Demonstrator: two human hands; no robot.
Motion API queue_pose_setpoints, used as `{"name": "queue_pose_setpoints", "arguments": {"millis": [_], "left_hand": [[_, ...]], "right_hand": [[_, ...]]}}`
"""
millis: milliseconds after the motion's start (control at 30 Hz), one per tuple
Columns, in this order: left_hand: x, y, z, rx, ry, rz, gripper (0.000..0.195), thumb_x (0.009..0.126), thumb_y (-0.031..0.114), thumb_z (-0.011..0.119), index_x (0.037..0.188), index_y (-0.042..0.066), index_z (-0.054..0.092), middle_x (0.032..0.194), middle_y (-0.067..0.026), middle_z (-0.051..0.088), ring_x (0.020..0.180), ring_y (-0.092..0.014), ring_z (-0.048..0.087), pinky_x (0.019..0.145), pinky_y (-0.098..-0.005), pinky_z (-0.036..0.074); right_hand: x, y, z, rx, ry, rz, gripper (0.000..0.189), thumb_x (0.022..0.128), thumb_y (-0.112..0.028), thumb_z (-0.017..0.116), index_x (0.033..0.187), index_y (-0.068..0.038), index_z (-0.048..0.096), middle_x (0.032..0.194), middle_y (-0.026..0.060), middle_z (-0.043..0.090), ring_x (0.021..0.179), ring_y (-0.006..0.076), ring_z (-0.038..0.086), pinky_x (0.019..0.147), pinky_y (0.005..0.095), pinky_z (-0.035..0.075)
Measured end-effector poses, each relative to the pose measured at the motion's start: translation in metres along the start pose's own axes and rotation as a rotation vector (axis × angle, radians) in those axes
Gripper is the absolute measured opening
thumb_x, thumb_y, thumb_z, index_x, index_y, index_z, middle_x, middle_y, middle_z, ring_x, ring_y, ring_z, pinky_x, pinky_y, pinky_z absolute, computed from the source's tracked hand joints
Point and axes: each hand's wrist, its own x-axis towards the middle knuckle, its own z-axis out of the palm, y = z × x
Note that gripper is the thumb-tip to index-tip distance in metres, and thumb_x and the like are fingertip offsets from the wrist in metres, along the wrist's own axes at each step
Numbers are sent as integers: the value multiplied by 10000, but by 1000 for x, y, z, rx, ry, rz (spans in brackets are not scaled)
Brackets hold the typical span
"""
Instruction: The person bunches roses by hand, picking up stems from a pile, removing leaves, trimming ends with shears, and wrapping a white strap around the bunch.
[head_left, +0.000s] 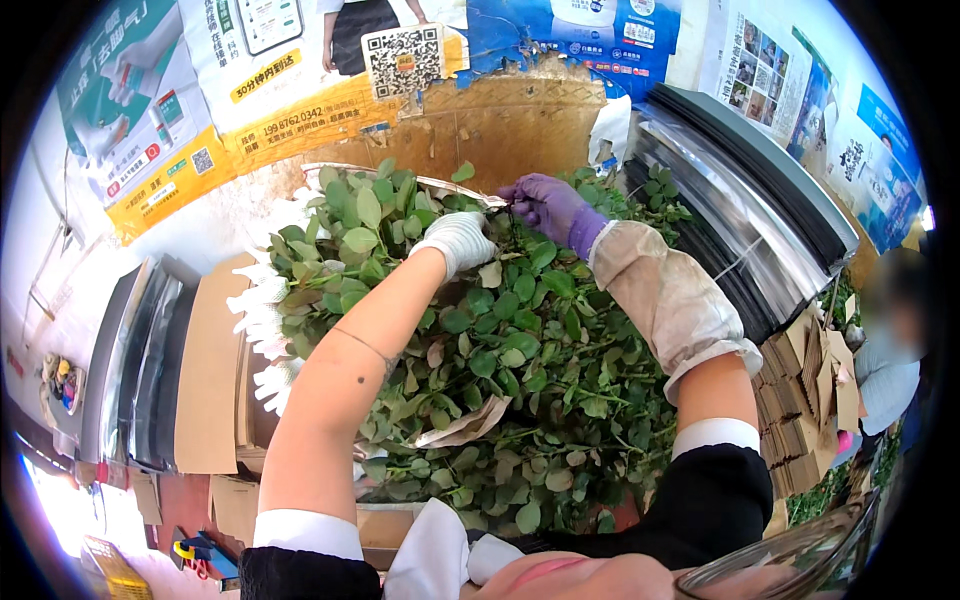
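A large heap of leafy cut stems (517, 337), probably roses, lies before me. White foam nets (262, 300) stick out along its left side. My left hand (459, 241), in a white knitted glove, is curled low among the leaves at the back of the heap; its fingertips are hidden. Just right of it, my right hand (551, 210) wears a purple glove under a stained beige oversleeve (660, 289). Its bent fingers pinch a thin dark strand (511, 219) by the end of a pale wrapping edge (450, 187). A crumpled paper piece (469, 426) rests on the leaves.
Upright cardboard sheets (210, 360) and dark panels (139, 367) stand at left. At right are black and clear film sheets (720, 210) above stacked folded cardboard (799, 397). A person (889, 367) is at the far right. Torn posters cover the wall (510, 131) behind.
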Motion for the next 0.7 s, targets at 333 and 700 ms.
{"name": "queue_pose_setpoints", "arguments": {"millis": [333, 700], "left_hand": [[-23, 3, 22, -58, 157, -43, 436, 731, 304, 599, 1114, 103, 545, 1063, -142, 585, 997, -292, 547, 869, -366, 418], [-42, 3, 22, -78, 169, 13, 400, 732, 285, 621, 1089, 126, 533, 1010, -146, 601, 962, -304, 557, 834, -377, 429]], "right_hand": [[-76, 27, -7, 189, 137, -59, 26, 816, -72, 498, 804, -49, 499, 667, 12, 468, 477, 67, 371, 404, 197, 268], [-115, 52, -3, 164, 84, -148, 39, 828, -78, 510, 819, -43, 526, 738, 19, 526, 497, 76, 369, 455, 200, 286]]}}
